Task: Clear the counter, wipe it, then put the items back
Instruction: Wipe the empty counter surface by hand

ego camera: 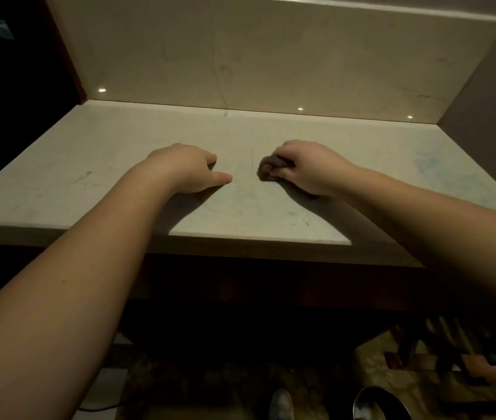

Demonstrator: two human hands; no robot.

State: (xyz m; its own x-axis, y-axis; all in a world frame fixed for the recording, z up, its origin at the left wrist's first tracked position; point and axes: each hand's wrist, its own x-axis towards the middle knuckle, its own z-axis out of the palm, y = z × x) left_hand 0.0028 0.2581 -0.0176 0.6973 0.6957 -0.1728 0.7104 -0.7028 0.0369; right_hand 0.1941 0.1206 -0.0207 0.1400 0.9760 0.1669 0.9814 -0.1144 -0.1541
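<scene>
Pale stone counter (89,177) fills middle of view, matching backsplash (271,56) rising from its far edge. Both forearms reach over counter's near edge. Left hand (186,168) rests on counter near centre, thumb and forefinger extended along surface, other fingers hidden; holds nothing seen. Right hand (307,168) just right of it, apart, fingers curled tight around bunched dark cloth (269,171), cloth pressed on counter surface. Below counter's near edge, on dim floor: metal bowl (380,404), shoe tip (281,403).
</scene>
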